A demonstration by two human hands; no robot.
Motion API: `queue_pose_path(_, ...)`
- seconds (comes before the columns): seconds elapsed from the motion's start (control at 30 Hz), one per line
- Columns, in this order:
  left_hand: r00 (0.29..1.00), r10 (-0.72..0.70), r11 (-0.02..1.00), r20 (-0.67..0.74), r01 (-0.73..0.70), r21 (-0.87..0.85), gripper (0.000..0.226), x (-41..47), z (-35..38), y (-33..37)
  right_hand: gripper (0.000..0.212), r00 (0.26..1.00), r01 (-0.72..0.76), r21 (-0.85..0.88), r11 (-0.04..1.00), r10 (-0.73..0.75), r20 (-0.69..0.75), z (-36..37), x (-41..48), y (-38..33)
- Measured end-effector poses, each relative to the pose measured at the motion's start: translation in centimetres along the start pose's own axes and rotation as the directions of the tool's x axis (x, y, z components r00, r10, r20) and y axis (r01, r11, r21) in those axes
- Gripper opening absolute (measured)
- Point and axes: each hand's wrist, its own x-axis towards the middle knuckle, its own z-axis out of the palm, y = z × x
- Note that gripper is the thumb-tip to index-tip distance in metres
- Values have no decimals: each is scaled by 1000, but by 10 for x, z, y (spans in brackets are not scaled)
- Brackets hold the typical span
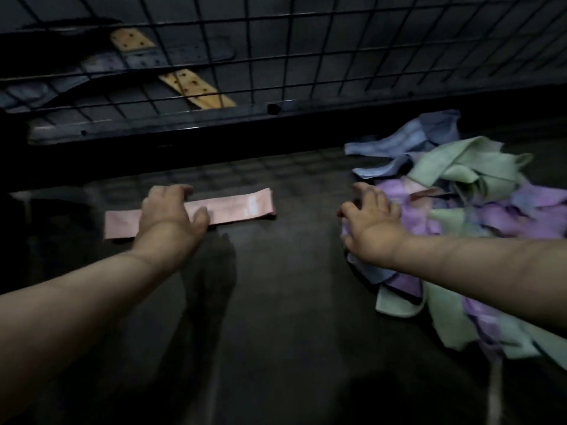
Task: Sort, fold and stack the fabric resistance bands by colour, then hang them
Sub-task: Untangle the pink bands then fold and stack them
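Lying under left grip (171, 210) (pink band (242, 205))

dim light, dark mat floor (276, 302), black wire grid (306, 56) behind

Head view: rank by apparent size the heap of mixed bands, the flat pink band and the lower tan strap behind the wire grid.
1. heap of mixed bands, by far the largest.
2. pink band.
3. lower tan strap, farther from the camera, so only its apparent size ranks last.
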Motion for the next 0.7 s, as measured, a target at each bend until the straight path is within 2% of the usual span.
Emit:
queue_pose_path(0.1, 980, 145, 989, 136, -144, -23, 41, -24, 13, 43, 67, 987, -84, -95, 992, 96, 132, 8, -15, 55)
queue_pose_path(0.17, 955, 191, 982, 227, -188, -35, 41, -36, 19, 68, 67, 974, -123, -48, 991, 130, 185, 13, -26, 80)
queue_pose_path(0.23, 923, 257, 966, 288, -257, -40, 41, -48, 26, 93, 57, 990, -41, -9, 999, 42, 137, 18, -38, 101)
queue_pose_path(0.3, 892, 307, 950, 332, -307, -52, 42, -58, 35, 116, 53, 992, 105, -37, 994, -102, 80, 22, -48, 116)
queue_pose_path(0.4, 849, 319, 944, 422, -321, -69, 43, -69, 50, 144, 37, 974, 218, -9, 976, -218, 61, 22, -60, 124)
queue_pose_path(0.47, 813, 302, 950, 498, -299, -87, 43, -77, 64, 165, 38, 986, 169, 114, 979, -168, -12, 19, -65, 126)
queue_pose_path(0.57, 771, 280, 958, 572, -261, -119, 43, -86, 85, 197, 34, 986, 23, 345, 938, 36, -162, 8, -50, 130)
queue_pose_path(0.6, 764, 276, 959, 583, -256, -119, 44, -88, 92, 207, 32, 983, -12, 349, 937, 76, -169, 3, -39, 134)
queue_pose_path(0.63, 762, 273, 960, 587, -251, -120, 45, -89, 99, 216, 32, 984, -34, 292, 956, 82, -155, -2, -27, 137)
queue_pose_path(0.7, 770, 267, 963, 580, -232, -136, 44, -91, 110, 232, 36, 998, -20, 48, 999, 22, -52, -8, -7, 143)
